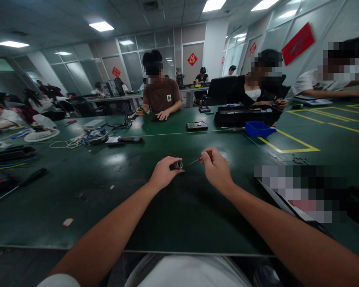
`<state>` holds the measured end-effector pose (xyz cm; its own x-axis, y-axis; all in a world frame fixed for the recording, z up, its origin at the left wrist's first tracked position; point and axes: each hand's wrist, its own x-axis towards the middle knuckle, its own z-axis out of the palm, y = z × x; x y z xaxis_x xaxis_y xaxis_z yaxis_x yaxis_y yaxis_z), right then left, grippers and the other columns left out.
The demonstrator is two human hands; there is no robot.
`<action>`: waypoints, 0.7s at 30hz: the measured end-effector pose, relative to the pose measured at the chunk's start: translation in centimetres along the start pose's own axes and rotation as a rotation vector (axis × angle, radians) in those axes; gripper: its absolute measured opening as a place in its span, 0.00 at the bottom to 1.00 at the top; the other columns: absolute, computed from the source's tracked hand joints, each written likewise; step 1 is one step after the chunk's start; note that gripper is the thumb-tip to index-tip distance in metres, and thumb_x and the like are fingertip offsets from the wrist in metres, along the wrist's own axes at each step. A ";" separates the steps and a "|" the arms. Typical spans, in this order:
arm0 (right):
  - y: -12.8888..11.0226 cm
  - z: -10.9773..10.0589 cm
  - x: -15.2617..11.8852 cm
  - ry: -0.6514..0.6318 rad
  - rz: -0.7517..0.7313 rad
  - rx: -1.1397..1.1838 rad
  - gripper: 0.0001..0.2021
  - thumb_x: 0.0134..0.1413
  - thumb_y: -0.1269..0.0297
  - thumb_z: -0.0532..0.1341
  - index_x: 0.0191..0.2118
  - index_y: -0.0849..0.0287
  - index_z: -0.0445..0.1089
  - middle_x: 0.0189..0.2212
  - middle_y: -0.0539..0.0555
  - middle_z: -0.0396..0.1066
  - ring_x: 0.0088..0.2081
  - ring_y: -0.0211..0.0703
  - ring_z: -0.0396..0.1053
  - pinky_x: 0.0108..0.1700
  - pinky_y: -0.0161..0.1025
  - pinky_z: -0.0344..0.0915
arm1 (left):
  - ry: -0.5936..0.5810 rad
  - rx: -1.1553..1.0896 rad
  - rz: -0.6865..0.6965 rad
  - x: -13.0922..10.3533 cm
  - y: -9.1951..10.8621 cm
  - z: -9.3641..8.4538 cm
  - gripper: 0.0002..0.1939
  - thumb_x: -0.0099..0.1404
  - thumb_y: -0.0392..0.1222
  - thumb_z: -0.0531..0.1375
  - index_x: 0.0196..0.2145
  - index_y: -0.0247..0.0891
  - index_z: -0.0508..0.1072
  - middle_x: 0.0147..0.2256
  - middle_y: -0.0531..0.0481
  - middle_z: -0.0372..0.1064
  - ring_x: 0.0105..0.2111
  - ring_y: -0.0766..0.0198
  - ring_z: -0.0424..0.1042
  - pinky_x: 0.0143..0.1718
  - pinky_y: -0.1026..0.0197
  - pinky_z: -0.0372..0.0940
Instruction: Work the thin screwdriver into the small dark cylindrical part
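Between the thumb and fingers of my left hand (164,172) is a small dark cylinder (176,164), its round open end turned towards my right hand. My right hand (214,167) pinches the reddish handle of a thin screwdriver (194,161). The tool's slender metal tip points left at the cylinder, with a small gap between them. Both hands are held above the green table (179,215), near its middle.
A circuboard-like drive (196,126) lies ahead, with a blue tray (259,129) and a long black casing (248,115) to its right. Cables (92,136) and a marker-like tool (131,140) lie left. A long screwdriver (32,177) is far left. People sit across the table.
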<state>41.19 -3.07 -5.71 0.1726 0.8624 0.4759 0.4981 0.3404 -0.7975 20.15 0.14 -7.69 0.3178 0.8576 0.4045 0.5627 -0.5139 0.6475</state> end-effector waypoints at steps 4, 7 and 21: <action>-0.1 0.0 0.0 0.000 -0.002 0.012 0.11 0.65 0.55 0.53 0.36 0.53 0.66 0.29 0.55 0.75 0.34 0.50 0.73 0.36 0.44 0.62 | 0.068 -0.167 -0.122 0.4 -0.6 0.2 0.21 0.58 0.36 0.68 0.50 0.41 0.76 0.46 0.47 0.75 0.44 0.58 0.74 0.50 0.54 0.66; 0.0 0.1 0.0 0.003 -0.007 0.035 0.11 0.64 0.55 0.53 0.36 0.54 0.66 0.29 0.55 0.75 0.34 0.50 0.73 0.36 0.44 0.63 | 0.122 -0.427 -0.198 0.9 -1.2 0.4 0.20 0.63 0.38 0.62 0.53 0.38 0.70 0.47 0.44 0.73 0.43 0.60 0.74 0.49 0.56 0.66; 0.2 0.3 0.0 -0.014 -0.012 0.057 0.11 0.65 0.55 0.53 0.37 0.54 0.67 0.30 0.55 0.75 0.35 0.50 0.74 0.38 0.45 0.65 | -0.157 0.316 -0.034 0.3 0.1 0.2 0.11 0.70 0.46 0.56 0.42 0.40 0.75 0.42 0.46 0.72 0.42 0.56 0.71 0.43 0.55 0.64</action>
<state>41.04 -2.88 -6.04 0.1547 0.8631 0.4808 0.4509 0.3714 -0.8116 20.49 0.34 -7.60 0.3946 0.8794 0.2666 0.7752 -0.4743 0.4172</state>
